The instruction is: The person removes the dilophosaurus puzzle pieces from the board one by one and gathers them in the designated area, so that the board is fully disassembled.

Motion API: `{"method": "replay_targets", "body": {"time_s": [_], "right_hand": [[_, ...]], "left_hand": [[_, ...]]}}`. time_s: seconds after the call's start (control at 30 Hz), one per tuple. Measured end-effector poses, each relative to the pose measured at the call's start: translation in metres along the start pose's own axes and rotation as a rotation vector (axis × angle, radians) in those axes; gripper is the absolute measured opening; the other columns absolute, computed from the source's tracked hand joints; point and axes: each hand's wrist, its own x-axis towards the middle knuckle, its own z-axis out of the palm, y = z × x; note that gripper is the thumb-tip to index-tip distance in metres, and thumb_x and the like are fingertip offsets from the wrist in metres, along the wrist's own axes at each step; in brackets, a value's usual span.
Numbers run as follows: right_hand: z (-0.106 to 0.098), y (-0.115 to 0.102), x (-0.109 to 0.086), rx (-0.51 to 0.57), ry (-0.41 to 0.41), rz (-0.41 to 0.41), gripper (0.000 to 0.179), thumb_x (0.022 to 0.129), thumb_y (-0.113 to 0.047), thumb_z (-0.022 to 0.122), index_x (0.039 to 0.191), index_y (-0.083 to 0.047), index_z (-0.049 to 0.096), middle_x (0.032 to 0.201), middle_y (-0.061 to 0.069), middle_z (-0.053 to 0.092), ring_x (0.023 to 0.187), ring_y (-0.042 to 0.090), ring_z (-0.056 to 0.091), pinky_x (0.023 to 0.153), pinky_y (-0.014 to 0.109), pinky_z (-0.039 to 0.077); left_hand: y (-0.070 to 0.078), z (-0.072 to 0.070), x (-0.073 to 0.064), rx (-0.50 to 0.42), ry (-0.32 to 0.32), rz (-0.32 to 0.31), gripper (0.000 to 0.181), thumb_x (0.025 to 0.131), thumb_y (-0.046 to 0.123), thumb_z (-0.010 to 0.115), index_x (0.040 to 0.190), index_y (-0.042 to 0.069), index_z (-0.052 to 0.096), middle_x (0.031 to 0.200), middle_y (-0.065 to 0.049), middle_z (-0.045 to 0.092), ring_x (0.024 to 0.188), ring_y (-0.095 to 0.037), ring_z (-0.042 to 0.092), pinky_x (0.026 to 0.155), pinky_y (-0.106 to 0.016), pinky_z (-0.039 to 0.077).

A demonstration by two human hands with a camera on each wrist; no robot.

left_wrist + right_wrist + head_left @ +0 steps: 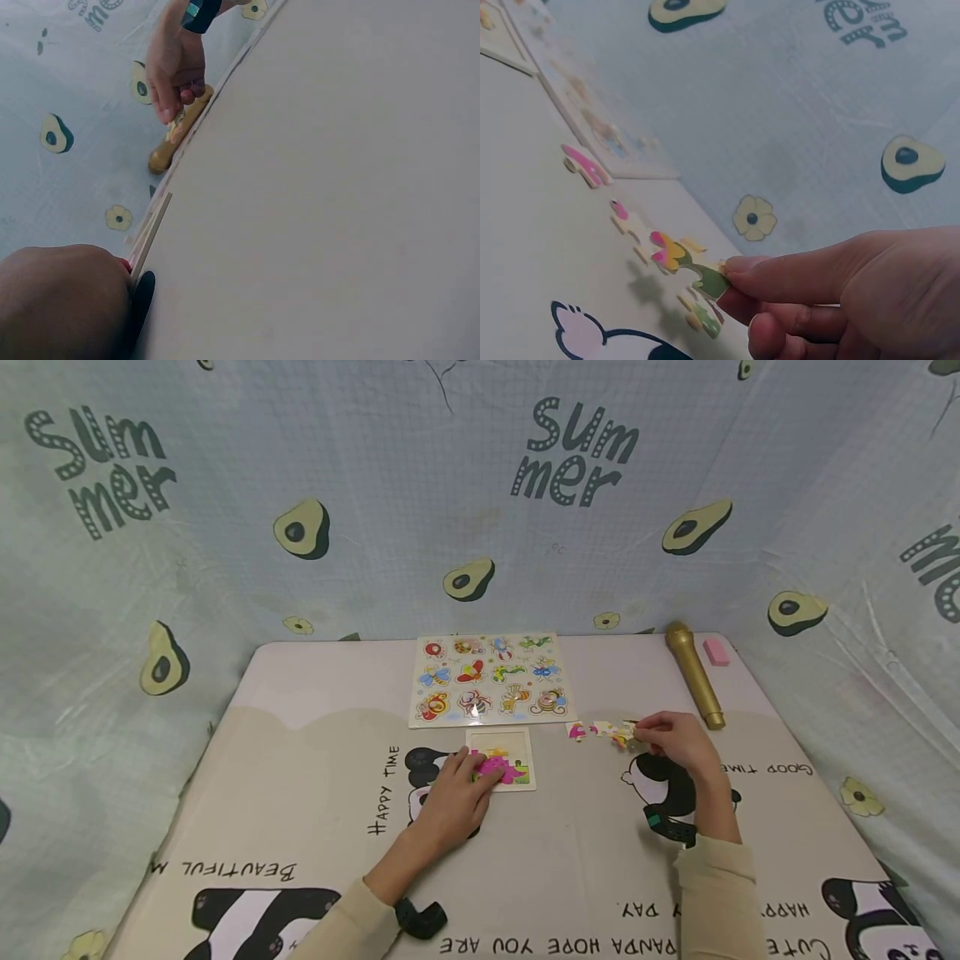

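A small square jigsaw puzzle tray (pixel 534 762) lies in the middle of the table, with a magenta picture of fitted pieces (pixel 504 770) in its lower part. My left hand (pixel 456 800) rests over the tray's left side, fingertips on the pieces; in the left wrist view the tray's edge (pixel 156 232) shows beyond the hand. To the right, my right hand (pixel 681 747) pinches a jigsaw piece (pixel 711 280) with green and yellow on it between thumb and finger. Several loose jigsaw pieces (pixel 602 728) lie just left of that hand, and one pink piece (pixel 576 732) sits nearer the board.
Behind the tray lies a larger board with insect pictures (pixel 491 681). A gold microphone-shaped object (pixel 694 675) and a pink block (pixel 716 652) are at the back right. Patterned cloth (pixel 390 485) hangs around the table's back and sides.
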Motion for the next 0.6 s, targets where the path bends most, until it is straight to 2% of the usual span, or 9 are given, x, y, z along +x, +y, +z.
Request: {"method": "replay_targets", "body": {"time_s": [0.3,0.6], "right_hand": [[-0.0046,0.01,-0.0008,-0.037,-0.027,0.048,0.034,0.094,-0.022,0.07,0.113,0.006,0.067,0.076,-0.001,0.066,0.067,0.012,0.058,0.062,0.025,0.048],[-0.0027,0.0097,-0.0021,-0.075,-0.017,0.092,0.033,0.093,-0.02,0.069,0.112,0.007,0.067,0.083,0.006,0.065,0.071,0.016,0.056,0.063,0.027,0.048]], "left_hand": [[0.0,-0.0008,-0.0003,0.002,0.04,0.025,0.034,0.099,0.026,0.059,0.132,0.022,0.067,0.135,-0.014,0.059,0.138,-0.043,0.047,0.117,-0.056,0.037],[-0.0005,0.0009,0.0002,-0.007,0.017,0.008,0.034,0.101,0.028,0.057,0.134,0.023,0.066,0.137,-0.014,0.058,0.14,-0.042,0.045,0.119,-0.054,0.035]]}}
